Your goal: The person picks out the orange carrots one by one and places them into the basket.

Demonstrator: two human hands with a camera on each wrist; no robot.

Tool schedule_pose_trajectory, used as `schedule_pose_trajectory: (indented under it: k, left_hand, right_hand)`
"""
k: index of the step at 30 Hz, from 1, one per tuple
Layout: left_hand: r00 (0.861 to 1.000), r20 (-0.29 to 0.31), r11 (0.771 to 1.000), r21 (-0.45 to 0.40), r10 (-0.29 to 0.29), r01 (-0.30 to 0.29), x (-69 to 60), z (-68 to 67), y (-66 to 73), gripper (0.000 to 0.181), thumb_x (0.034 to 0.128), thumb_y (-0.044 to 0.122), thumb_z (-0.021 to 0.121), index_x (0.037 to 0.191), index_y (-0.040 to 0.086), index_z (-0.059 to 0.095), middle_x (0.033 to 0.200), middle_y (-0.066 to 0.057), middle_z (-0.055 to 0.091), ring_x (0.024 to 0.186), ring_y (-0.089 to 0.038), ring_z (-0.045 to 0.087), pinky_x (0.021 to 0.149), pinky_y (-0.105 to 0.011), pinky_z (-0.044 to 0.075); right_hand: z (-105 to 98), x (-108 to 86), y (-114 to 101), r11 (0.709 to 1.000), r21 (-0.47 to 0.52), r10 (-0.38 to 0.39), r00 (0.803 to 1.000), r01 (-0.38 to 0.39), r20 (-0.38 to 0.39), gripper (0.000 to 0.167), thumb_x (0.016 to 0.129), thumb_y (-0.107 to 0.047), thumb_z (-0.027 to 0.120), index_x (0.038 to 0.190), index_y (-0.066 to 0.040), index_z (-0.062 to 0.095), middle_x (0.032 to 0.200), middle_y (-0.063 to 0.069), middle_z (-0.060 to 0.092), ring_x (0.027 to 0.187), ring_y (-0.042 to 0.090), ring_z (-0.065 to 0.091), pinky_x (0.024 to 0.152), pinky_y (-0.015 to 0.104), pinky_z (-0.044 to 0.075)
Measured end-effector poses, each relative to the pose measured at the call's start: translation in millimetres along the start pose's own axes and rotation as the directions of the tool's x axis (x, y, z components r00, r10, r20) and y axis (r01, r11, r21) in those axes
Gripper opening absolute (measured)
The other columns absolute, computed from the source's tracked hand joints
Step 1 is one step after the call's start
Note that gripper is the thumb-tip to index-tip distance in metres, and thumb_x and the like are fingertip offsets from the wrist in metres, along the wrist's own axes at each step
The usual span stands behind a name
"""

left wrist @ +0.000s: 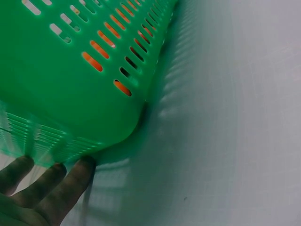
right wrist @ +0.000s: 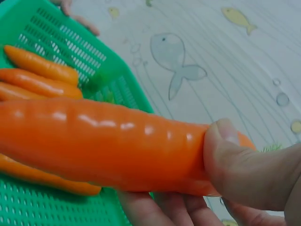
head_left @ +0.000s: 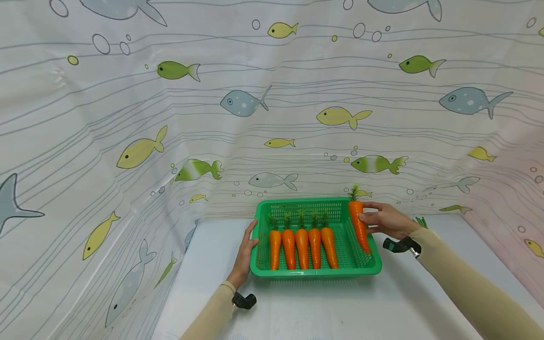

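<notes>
My right hand (head_left: 388, 220) pinches an orange carrot (head_left: 358, 224) with a green leafy top between thumb and fingers. It holds the carrot tilted over the right end of a green plastic basket (head_left: 314, 273), tip pointing down. In the right wrist view the thumb presses on the carrot (right wrist: 108, 141) near its top, with fingers beneath. Several other carrots (head_left: 302, 248) lie side by side in the basket, tops toward the back wall. My left hand (head_left: 243, 257) rests against the basket's left side, its fingers (left wrist: 63, 188) straight along the outer wall in the left wrist view.
The basket stands on a white table (head_left: 314, 311). Green leaves (head_left: 420, 222) show on the table behind my right wrist, mostly hidden. A curtain (head_left: 306, 85) printed with fish hangs behind and at both sides.
</notes>
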State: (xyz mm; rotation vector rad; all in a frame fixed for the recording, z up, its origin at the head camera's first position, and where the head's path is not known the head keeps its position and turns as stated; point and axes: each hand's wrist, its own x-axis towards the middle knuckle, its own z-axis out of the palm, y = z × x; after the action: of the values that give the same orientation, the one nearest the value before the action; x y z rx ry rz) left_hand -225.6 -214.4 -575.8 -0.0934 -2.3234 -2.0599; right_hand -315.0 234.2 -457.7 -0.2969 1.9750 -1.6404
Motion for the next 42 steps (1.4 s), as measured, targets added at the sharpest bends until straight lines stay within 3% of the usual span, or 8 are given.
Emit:
schedule_pose_trajectory:
  k: [13,19,23,26,29,33,38,42]
  left_hand:
    - [1.0,-0.002,1.0,0.005,0.0,0.0,0.8,0.6,1.4,0.061,0.1098,0.025,0.029,0.169,0.041,0.022,0.18,0.0,0.01,0.167,-0.032,0.008,0.13,-0.066,0.006]
    - [1.0,-0.001,1.0,0.003,0.006,-0.006,1.9,-0.2,1.5,0.061,0.1098,0.026,0.029,0.169,0.039,0.021,0.18,-0.001,0.01,0.166,-0.033,0.008,0.13,-0.067,0.006]
    - [1.0,-0.006,1.0,0.007,0.004,-0.004,2.0,-0.1,1.3,0.061,0.1099,0.026,0.029,0.169,0.04,0.021,0.18,0.0,0.01,0.167,-0.032,0.007,0.13,-0.066,0.005]
    - [1.0,-0.01,1.0,0.009,0.001,-0.001,1.7,0.3,1.2,0.061,0.1099,0.025,0.03,0.169,0.04,0.022,0.18,0.0,0.01,0.167,-0.032,0.007,0.13,-0.066,0.005]
    - [1.0,-0.007,1.0,0.013,0.002,-0.002,1.4,0.3,1.0,0.062,0.1098,0.025,0.03,0.169,0.039,0.021,0.18,-0.001,0.009,0.167,-0.033,0.007,0.13,-0.067,0.005]
    - [1.0,-0.004,1.0,0.021,0.003,-0.003,0.9,0.4,2.0,0.062,0.1097,0.025,0.03,0.17,0.037,0.021,0.18,-0.002,0.009,0.167,-0.034,0.007,0.13,-0.068,0.005]
    - [1.0,-0.005,1.0,0.019,0.001,-0.001,1.0,0.7,2.0,0.062,0.1096,0.025,0.03,0.169,0.039,0.022,0.18,0.0,0.01,0.167,-0.032,0.006,0.13,-0.067,0.004]
    - [1.0,-0.006,1.0,0.011,-0.003,0.003,1.0,0.8,1.7,0.061,0.1097,0.026,0.03,0.169,0.04,0.022,0.18,0.0,0.01,0.167,-0.032,0.006,0.13,-0.067,0.005]
  right_hand:
    - [25,21.2,-2,0.999,0.039,-0.024,0.991,0.019,0.13,0.078,0.111,-0.015,0.054,0.165,0.008,0.002,0.148,0.028,0.051,0.116,0.02,0.068,0.106,0.053,0.056]
    - [39,31.9,-1,0.999,0.049,0.018,0.992,-0.024,0.126,0.075,0.11,-0.011,0.053,0.164,0.01,0.005,0.149,0.031,0.051,0.116,0.022,0.068,0.105,0.053,0.056]
    - [46,37.1,1,0.997,0.045,0.056,0.991,-0.062,0.123,0.077,0.11,-0.011,0.053,0.165,0.008,0.002,0.154,0.035,0.045,0.123,0.027,0.065,0.11,0.06,0.051]
    - [51,40.8,5,0.996,0.023,0.079,0.991,-0.082,0.108,0.079,0.11,-0.011,0.053,0.165,0.009,0.0,0.141,0.026,0.057,0.13,0.033,0.06,0.112,0.068,0.045]
    - [56,43.6,8,0.994,0.025,0.107,0.991,-0.11,0.083,0.077,0.11,-0.009,0.052,0.165,0.01,0.001,0.107,0.006,0.066,0.132,0.037,0.056,0.114,0.074,0.039]
    - [63,46.5,11,0.988,0.044,0.144,0.987,-0.147,0.074,0.077,0.109,-0.006,0.049,0.165,0.01,-0.001,0.07,-0.006,0.046,0.122,0.032,0.06,0.115,0.078,0.034]
    - [66,49.7,14,0.983,0.042,0.176,0.983,-0.178,0.047,0.078,0.107,-0.003,0.049,0.165,0.011,-0.001,0.066,-0.007,0.045,0.089,0.017,0.059,0.115,0.08,0.031]
    - [70,50.9,15,0.977,0.06,0.203,0.979,-0.203,0.005,0.078,0.105,0.001,0.048,0.165,0.011,0.0,0.084,0.004,0.051,0.094,0.023,0.056,0.115,0.079,0.032]
